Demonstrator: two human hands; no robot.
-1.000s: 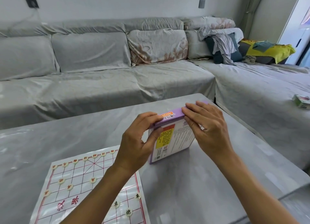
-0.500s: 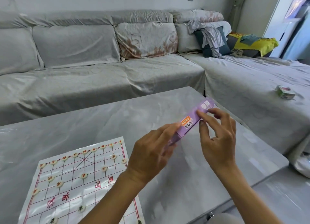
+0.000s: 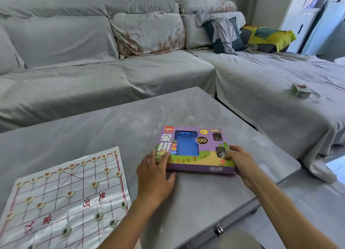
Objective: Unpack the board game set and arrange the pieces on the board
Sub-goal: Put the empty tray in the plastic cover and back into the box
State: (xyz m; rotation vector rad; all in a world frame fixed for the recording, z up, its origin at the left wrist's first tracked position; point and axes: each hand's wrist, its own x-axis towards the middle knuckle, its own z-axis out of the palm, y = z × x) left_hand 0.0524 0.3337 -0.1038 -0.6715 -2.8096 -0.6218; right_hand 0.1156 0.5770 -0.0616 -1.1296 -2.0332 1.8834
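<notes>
Leftmost, the xiangqi board sheet [image 3: 69, 198] lies flat on the worktop [image 3: 115, 122], pieces already set on it. Left hand [image 3: 155, 176] and right hand [image 3: 240, 161] grip the near corners of the purple xiangqi box [image 3: 196, 150], lying face-up. Step: box set-down. Next, judged: release it.

left hand [image 3: 154, 176]: bare, no ring | right hand [image 3: 240, 163]: bare | forearms: sleeveless, no watch
</notes>
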